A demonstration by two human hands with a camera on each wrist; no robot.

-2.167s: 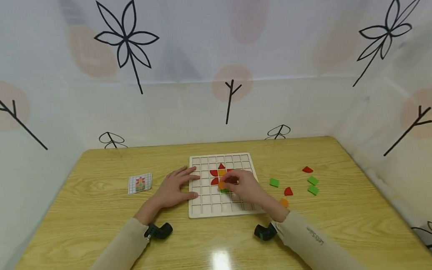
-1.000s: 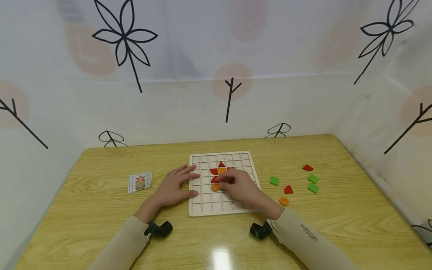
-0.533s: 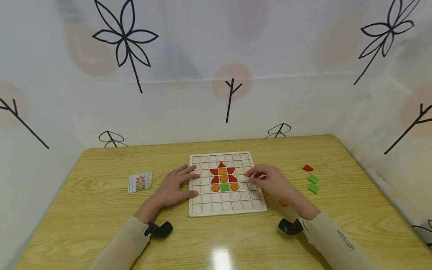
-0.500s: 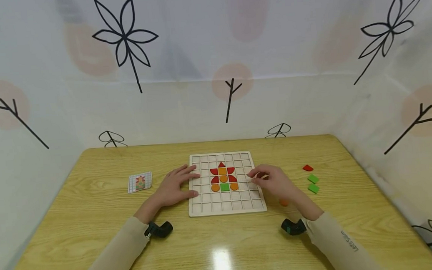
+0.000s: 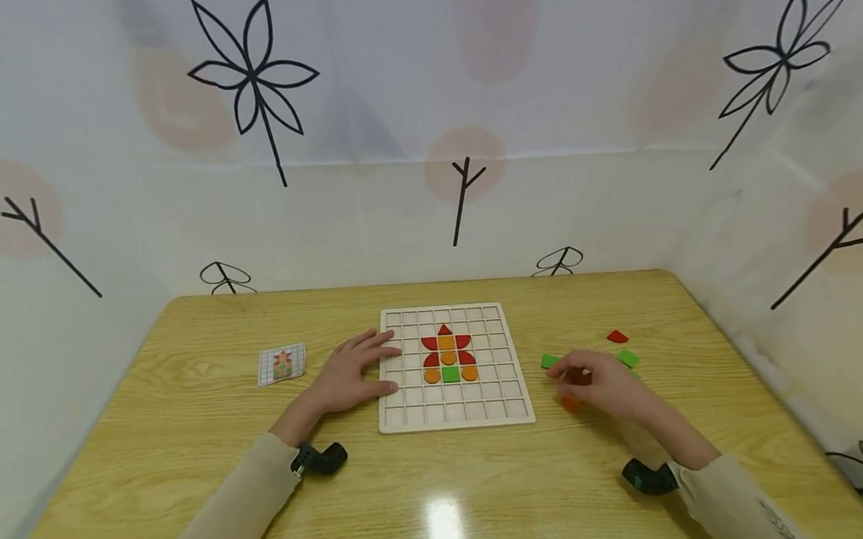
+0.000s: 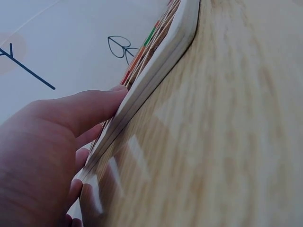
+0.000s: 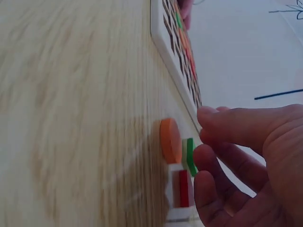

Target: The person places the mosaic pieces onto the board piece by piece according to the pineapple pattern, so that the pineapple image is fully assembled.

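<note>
The pale gridded board [image 5: 457, 415] lies on the table, with red, orange and green flat pieces set in its cells. My left hand [image 5: 343, 377] rests at its left edge, fingers spread over the rim; the left wrist view has the thumb [image 6: 102, 106] on that rim. Right of the board, my right hand [image 5: 606, 384] hovers low over loose pieces, its fingers loosely bent and nothing visible between them. Close below its fingertips are an orange disc [image 7: 169, 142], a green square [image 7: 190, 157] and a red piece [image 7: 183, 189]. In the head view the hand partly hides these.
A small card [image 5: 281, 364] printed with a coloured pattern on a grid lies left of the left hand. Beyond the right hand are a red quarter-round piece [image 5: 617, 337] and a green square [image 5: 629, 359]. A patterned cloth [image 5: 397, 213] stands behind the table.
The orange disc my right hand was holding now lies in a cell of the board. That hand has moved right, off the board, to the loose pieces. The left hand stays put.
</note>
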